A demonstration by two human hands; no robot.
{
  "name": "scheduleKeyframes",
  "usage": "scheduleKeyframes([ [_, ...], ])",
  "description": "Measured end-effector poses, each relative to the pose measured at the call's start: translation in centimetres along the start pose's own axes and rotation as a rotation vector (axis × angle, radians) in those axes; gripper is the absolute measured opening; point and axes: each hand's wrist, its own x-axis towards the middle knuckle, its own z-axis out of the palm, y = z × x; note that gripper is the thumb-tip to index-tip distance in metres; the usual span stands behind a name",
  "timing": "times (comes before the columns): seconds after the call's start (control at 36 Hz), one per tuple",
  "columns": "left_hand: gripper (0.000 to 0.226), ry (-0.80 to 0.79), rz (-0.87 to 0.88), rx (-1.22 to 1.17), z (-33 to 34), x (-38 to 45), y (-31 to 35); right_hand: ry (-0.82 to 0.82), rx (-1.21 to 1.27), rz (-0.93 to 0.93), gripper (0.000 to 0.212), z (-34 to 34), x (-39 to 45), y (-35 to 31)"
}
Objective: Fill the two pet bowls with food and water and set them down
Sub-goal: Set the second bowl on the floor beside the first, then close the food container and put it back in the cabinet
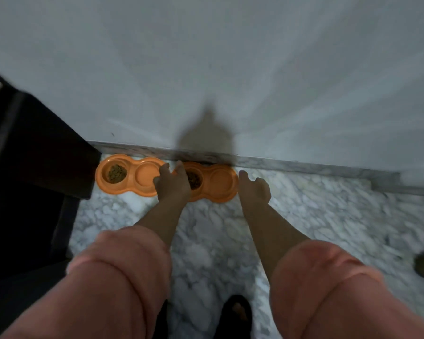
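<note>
Two orange double pet bowls sit side by side on the marble floor [206,241], against the skirting at the foot of the pale wall [230,69]. The left bowl [130,175] lies at about ten o'clock from the picture's centre, its left well holding brown kibble [117,173]; its right well looks bare or filled with clear water, and the blur does not let me tell which. The right bowl [213,183] sits near twelve o'clock, kibble partly hidden behind the left hand [173,184]; the state of its right well is equally unclear.

The left hand reaches over the seam between the two bowls, fingers extended and loosely spread, covering the near rims; whether it touches either bowl is hard to make out. The right hand [255,190] hovers just beside the right bowl's right end, index finger pointing forward, other fingers loosely curled, holding nothing.

Pink sleeves [123,277] fill the foreground. A dark cabinet [34,155] at nine o'clock hides the floor beyond. A black slipper [235,314] is cut off at six o'clock.
</note>
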Motion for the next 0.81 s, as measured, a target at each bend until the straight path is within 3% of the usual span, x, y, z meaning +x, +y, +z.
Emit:
scheduleKeyframes([
  [0.5, 0.055, 0.056, 0.285, -0.005, -26.8, -25.9, 20.6, 0.04, 0.055, -0.303, 0.059, -21.6, -32.4, -17.4],
  [0.81, 0.054, 0.187, 0.435, -0.22, -38.7, -38.4, 22.0, 0.074, 0.25, -0.567, 0.043, -27.4, -47.4, -18.6],
])
